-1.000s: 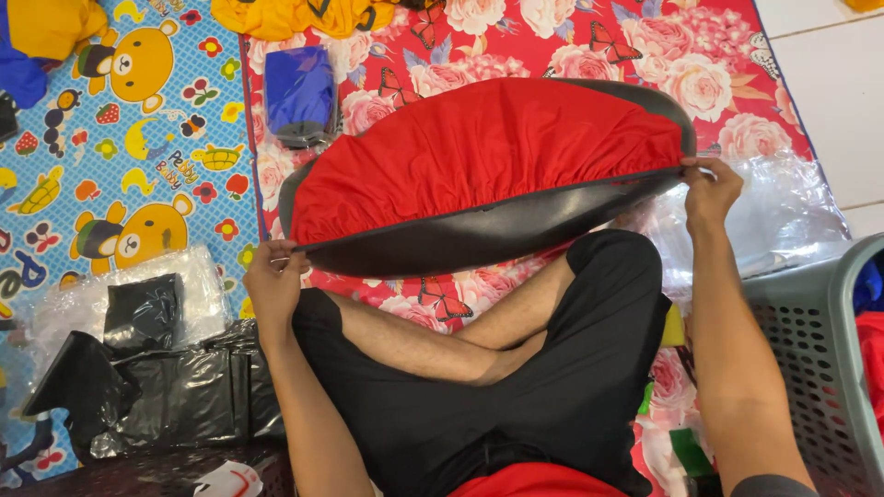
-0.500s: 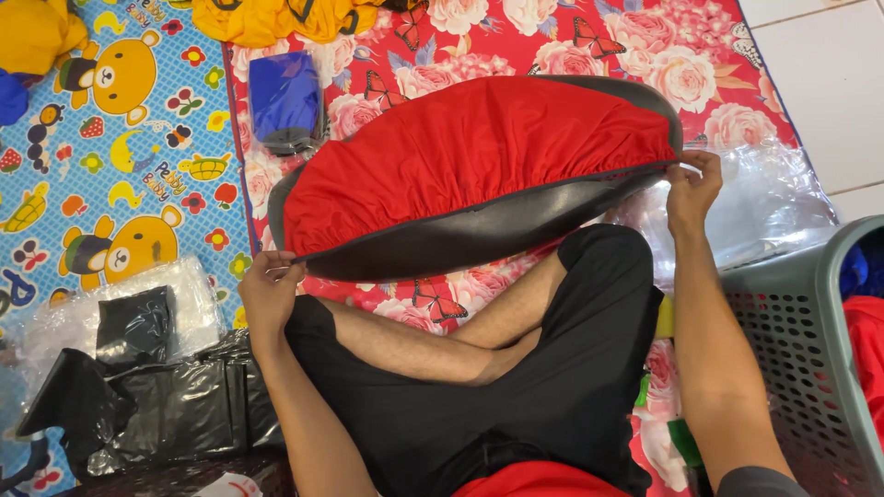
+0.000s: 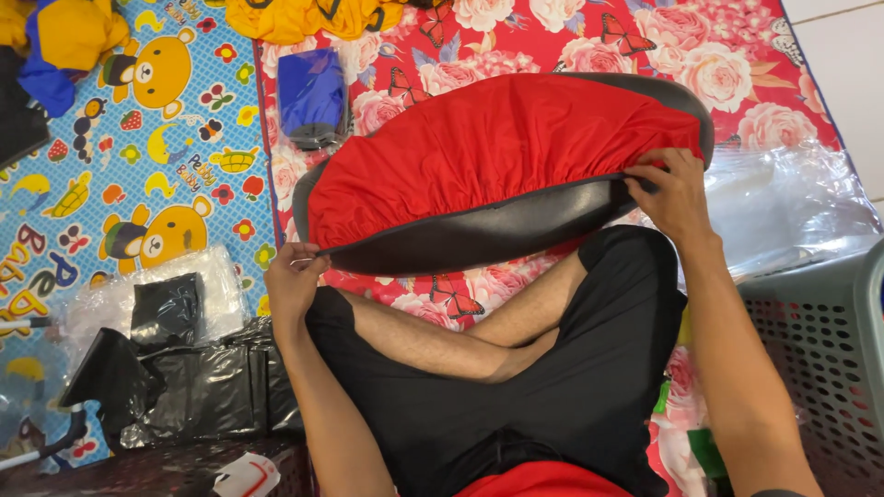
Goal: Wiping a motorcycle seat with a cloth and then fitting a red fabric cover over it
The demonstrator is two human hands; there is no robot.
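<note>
A red and black elastic-edged cover lies stretched out on the floral mat in front of my crossed legs. My left hand pinches its near left end at the black hem. My right hand grips the hem near the right end, fingers curled over the gathered edge. The red fabric is bunched along the elastic; the black band faces me.
A folded blue cloth lies behind the cover. Yellow garments sit at the mat's far edge. Black plastic bags and clear wrappers pile at my left. A grey perforated basket stands at my right, beside clear plastic.
My right hand has slid left along the hem, away from the cover's right tip. The left hand stays on its end.
</note>
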